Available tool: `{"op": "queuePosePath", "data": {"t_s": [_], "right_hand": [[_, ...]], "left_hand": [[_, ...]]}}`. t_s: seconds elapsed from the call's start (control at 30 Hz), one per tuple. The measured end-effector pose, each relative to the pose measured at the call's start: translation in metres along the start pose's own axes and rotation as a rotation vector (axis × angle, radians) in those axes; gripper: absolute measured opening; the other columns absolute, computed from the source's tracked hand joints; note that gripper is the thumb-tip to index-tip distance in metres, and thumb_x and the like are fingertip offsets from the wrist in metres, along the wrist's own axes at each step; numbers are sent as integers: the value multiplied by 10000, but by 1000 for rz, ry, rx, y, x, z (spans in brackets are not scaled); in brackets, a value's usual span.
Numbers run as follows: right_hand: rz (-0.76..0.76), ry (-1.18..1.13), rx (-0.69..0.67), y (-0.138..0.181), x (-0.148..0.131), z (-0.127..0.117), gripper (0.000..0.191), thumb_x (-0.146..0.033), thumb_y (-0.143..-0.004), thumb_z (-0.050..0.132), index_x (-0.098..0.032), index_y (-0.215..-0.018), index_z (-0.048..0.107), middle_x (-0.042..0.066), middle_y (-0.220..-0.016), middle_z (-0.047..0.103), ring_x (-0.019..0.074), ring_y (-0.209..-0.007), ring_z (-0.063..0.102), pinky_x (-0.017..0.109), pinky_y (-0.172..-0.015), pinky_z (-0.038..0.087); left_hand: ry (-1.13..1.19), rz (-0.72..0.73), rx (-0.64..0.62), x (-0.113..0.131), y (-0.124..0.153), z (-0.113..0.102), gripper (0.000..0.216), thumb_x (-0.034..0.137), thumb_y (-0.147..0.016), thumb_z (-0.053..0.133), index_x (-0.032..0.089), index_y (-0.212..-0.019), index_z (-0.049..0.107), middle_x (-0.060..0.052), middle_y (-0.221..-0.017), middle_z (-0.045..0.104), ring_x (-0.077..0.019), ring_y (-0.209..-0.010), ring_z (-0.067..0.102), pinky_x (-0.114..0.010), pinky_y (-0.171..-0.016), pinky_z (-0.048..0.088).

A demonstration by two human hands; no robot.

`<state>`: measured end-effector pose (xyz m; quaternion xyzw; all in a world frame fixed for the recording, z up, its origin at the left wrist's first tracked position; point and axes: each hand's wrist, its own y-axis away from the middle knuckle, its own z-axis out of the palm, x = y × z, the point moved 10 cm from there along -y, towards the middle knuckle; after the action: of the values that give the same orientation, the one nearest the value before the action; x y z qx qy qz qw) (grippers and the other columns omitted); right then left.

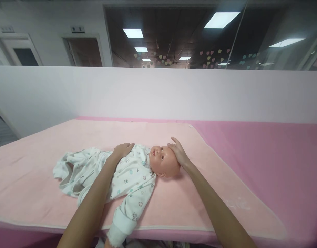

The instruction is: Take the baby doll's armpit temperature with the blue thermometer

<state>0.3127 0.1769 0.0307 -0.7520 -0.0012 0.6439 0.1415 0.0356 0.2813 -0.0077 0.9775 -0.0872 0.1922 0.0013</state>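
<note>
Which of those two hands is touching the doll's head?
The right hand: it rests against the doll's bald head, whereas the left hand lies on the printed outfit over the torso.

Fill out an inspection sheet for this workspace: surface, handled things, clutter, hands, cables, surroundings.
Surface: peach mat spread over a darker pink top.
Handled things: baby doll lying face up, head toward the right of the picture, in a printed white garment crumpled at the leg end; its nearer sleeve extends over the front edge.
Clutter: some fabric at the bottom of the picture, too cut off to identify.
Hands: left hand rests on the doll's clothed torso; right hand lies against the top of its head.
Cables: nothing seen near the hands.
Surroundings: white partition behind; beyond it, a large window with heart stickers.
</note>
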Motion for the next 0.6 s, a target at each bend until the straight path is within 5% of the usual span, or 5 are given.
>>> {"op": "queuePosePath", "data": {"t_s": [0.2, 0.37, 0.47, 0.53, 0.6], "right_hand": [[14, -4, -196, 1, 1, 18, 372, -522, -705, 528, -169, -589, 520, -5, -625, 567, 147, -641, 495, 282, -635, 388], [10, -62, -167, 1, -1, 17, 385, -527, -670, 570, -170, -558, 481, -27, -578, 533, 125, -606, 461, 264, -611, 369], [-1, -71, -166, 1, -3, 17, 384, -529, -671, 574, -158, -584, 526, -15, -602, 555, 129, -620, 470, 264, -621, 373], [-8, -74, -173, 1, -4, 17, 392, -538, -674, 573, -156, -593, 539, -9, -617, 567, 132, -632, 477, 261, -626, 377], [-5, -69, -173, 1, -4, 17, 398, -546, -672, 579, -157, -596, 539, -8, -627, 575, 136, -643, 484, 262, -634, 381]], "left_hand": [[32, 16, 39, 2, 2, -3, 569, 534, -826, 258, 166, -947, 674, -135, -1043, 669, -312, -1014, 579, -379, -876, 398], [83, 79, 160, 12, 7, -20, 471, 470, -823, 328, 184, -1035, 637, -91, -1112, 634, -253, -1053, 542, -334, -931, 376], [316, 170, 288, 25, 20, -38, 453, 479, -773, 448, 179, -1067, 617, -78, -1060, 635, -228, -998, 543, -317, -907, 398], [544, 269, 163, 43, 30, -32, 471, 500, -721, 537, 160, -1031, 633, -68, -932, 647, -208, -864, 568, -298, -795, 444], [625, 373, -97, 68, 43, -16, 455, 485, -653, 634, 153, -963, 665, -52, -829, 637, -192, -779, 563, -273, -703, 445]]}}
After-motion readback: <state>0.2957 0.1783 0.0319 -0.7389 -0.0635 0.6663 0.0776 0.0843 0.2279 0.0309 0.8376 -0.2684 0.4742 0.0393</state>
